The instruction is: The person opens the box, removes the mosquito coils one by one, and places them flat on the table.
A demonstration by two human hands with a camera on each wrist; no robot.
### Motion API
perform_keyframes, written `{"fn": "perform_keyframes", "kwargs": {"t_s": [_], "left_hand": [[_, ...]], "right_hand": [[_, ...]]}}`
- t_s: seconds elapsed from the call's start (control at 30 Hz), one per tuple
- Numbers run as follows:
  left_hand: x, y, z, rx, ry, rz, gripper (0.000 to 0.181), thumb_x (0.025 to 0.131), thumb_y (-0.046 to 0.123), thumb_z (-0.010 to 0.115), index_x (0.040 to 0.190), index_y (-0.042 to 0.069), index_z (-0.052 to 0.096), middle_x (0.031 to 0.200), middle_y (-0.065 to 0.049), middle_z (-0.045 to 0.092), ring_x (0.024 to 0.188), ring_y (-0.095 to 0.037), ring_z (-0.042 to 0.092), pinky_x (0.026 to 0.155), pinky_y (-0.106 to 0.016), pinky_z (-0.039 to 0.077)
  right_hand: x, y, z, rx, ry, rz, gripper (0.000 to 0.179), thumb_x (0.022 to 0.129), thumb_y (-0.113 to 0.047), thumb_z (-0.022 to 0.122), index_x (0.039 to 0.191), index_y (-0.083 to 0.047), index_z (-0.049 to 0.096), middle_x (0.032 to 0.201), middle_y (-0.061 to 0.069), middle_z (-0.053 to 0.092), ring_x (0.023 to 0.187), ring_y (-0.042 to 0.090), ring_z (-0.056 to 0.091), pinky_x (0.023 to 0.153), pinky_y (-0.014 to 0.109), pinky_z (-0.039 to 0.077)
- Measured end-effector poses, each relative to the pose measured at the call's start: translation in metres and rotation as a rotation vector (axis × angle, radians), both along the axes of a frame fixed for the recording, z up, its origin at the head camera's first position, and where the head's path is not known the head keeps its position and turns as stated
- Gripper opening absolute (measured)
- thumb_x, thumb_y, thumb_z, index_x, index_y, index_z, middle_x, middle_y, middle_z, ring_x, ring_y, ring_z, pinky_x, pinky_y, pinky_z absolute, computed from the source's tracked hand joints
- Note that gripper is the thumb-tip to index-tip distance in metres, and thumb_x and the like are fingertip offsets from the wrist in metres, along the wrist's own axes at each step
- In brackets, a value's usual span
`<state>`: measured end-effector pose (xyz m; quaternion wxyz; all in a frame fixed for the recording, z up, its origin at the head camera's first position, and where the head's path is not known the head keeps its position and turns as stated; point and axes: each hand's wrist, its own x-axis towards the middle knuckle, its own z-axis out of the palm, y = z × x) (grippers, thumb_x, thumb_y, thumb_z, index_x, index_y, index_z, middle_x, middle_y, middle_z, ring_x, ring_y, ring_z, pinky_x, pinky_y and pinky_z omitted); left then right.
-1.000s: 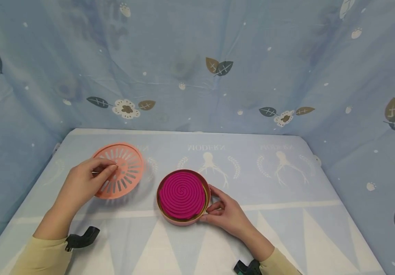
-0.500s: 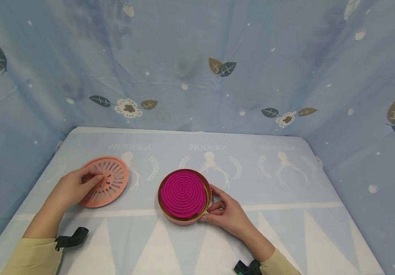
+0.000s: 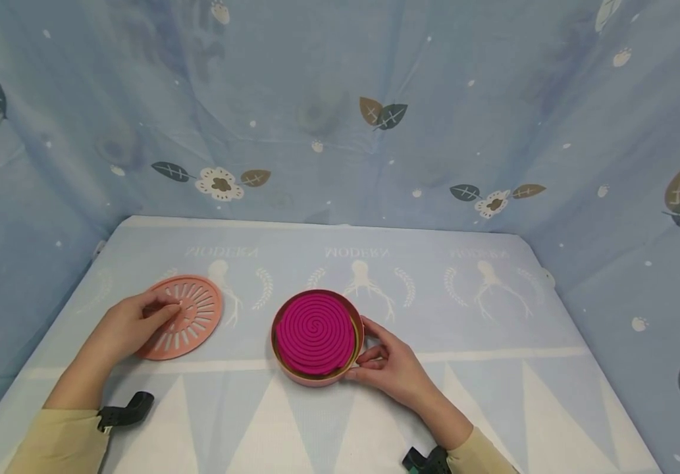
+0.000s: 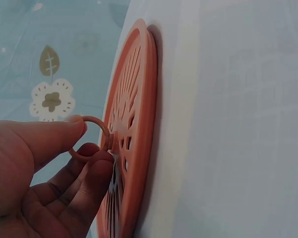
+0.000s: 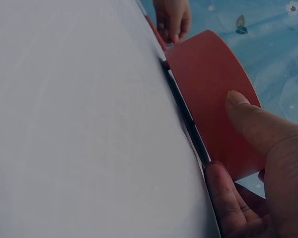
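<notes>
In the head view, my left hand (image 3: 123, 329) pinches the small ring (image 4: 97, 120) standing up from the centre of a slotted round orange-pink lid (image 3: 216, 311). The lid lies flat on the table at the left. My right hand (image 3: 395, 368) holds the right side of a round mosquito coil tin (image 3: 314, 382), with the thumb on its outer wall and a fingertip low by its base in the right wrist view. Inside the tin sits a magenta spiral mosquito coil (image 3: 314, 332), filling most of its opening.
A pale blue and white patterned cloth covers the table (image 3: 464, 395). Blue curtains (image 3: 316, 131) with leaf and flower prints close in the back and both sides. Black wrist mounts (image 3: 126, 411) sit on both forearms.
My left hand has moved left and down with the lid, which was raised and tilted and now lies flat on the table. The right hand and tin have stayed in place.
</notes>
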<state>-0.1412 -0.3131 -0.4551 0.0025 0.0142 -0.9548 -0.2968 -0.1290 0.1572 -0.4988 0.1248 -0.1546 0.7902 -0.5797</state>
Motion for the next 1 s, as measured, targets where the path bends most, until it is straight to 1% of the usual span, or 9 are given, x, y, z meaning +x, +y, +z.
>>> {"fn": "perform_keyframes", "kwargs": {"t_s": [0.17,0.33,0.47,0.6,0.7,0.8,0.83,0.9,1.0], "left_hand": [[-0.006,0.006,-0.001,0.005,0.017,-0.012,0.044,0.098,0.040,0.061,0.118,0.001,0.066,0.109,-0.024,0.066,0.101,-0.041,0.061,0.083,-0.059,0.049],[-0.014,0.014,-0.002,0.014,0.012,-0.013,0.042,0.098,0.038,0.063,0.119,0.002,0.065,0.112,-0.024,0.064,0.103,-0.041,0.059,0.086,-0.060,0.048],[-0.016,0.016,-0.002,0.026,-0.007,-0.018,0.042,0.098,0.036,0.063,0.120,0.001,0.064,0.113,-0.025,0.063,0.104,-0.041,0.059,0.087,-0.060,0.049],[-0.016,0.016,0.001,0.015,-0.025,-0.023,0.051,0.097,0.042,0.063,0.126,0.000,0.062,0.116,-0.026,0.061,0.104,-0.041,0.058,0.085,-0.059,0.050],[-0.012,0.018,0.008,0.029,0.009,-0.012,0.061,0.094,0.045,0.065,0.134,0.000,0.058,0.121,-0.026,0.056,0.105,-0.041,0.057,0.082,-0.059,0.051],[-0.005,0.028,0.017,0.091,0.090,-0.020,0.067,0.091,0.041,0.071,0.141,0.001,0.050,0.128,-0.025,0.051,0.107,-0.041,0.056,0.082,-0.058,0.052],[-0.002,0.033,0.019,0.126,0.117,-0.031,0.069,0.090,0.038,0.074,0.143,0.002,0.048,0.130,-0.024,0.050,0.107,-0.040,0.057,0.083,-0.054,0.053],[0.002,0.046,0.020,0.223,0.154,-0.079,0.074,0.086,0.030,0.079,0.146,0.004,0.044,0.134,-0.022,0.048,0.111,-0.040,0.055,0.088,-0.043,0.053],[0.010,0.068,0.016,0.405,0.144,-0.180,0.086,0.082,0.020,0.084,0.151,0.007,0.035,0.139,-0.021,0.047,0.119,-0.040,0.052,0.092,-0.022,0.049]], "right_hand": [[0.000,0.000,0.001,0.009,0.008,0.003,0.094,0.072,-0.031,0.090,0.150,-0.035,0.038,0.123,0.002,0.059,0.084,0.020,0.070,0.076,0.031,0.059],[0.000,0.001,0.000,0.008,0.009,-0.003,0.094,0.072,-0.032,0.090,0.151,-0.034,0.038,0.130,-0.001,0.056,0.086,0.020,0.070,0.077,0.031,0.059],[0.000,0.000,0.000,0.015,-0.001,-0.002,0.093,0.073,-0.028,0.090,0.150,-0.034,0.038,0.130,-0.002,0.056,0.086,0.019,0.069,0.077,0.030,0.059],[0.002,-0.004,0.010,0.021,-0.013,-0.008,0.094,0.075,-0.017,0.089,0.152,-0.026,0.037,0.135,0.000,0.054,0.087,0.022,0.069,0.078,0.030,0.059],[0.006,-0.006,0.022,0.014,-0.017,-0.003,0.094,0.075,-0.013,0.088,0.153,-0.018,0.036,0.131,0.006,0.056,0.087,0.026,0.069,0.078,0.031,0.059],[0.009,-0.007,0.032,0.009,-0.017,0.007,0.092,0.076,-0.014,0.087,0.153,-0.014,0.036,0.115,0.013,0.063,0.085,0.027,0.069,0.078,0.030,0.058],[0.009,-0.007,0.033,0.011,-0.020,0.008,0.092,0.076,-0.014,0.087,0.153,-0.014,0.036,0.110,0.013,0.064,0.085,0.027,0.070,0.078,0.030,0.058],[0.009,-0.007,0.033,0.015,-0.020,0.009,0.092,0.076,-0.014,0.087,0.153,-0.013,0.037,0.106,0.014,0.065,0.084,0.027,0.070,0.078,0.029,0.058],[0.007,-0.007,0.028,0.024,-0.021,0.000,0.092,0.076,-0.013,0.088,0.153,-0.015,0.037,0.117,0.010,0.062,0.085,0.026,0.070,0.078,0.029,0.058]]}}
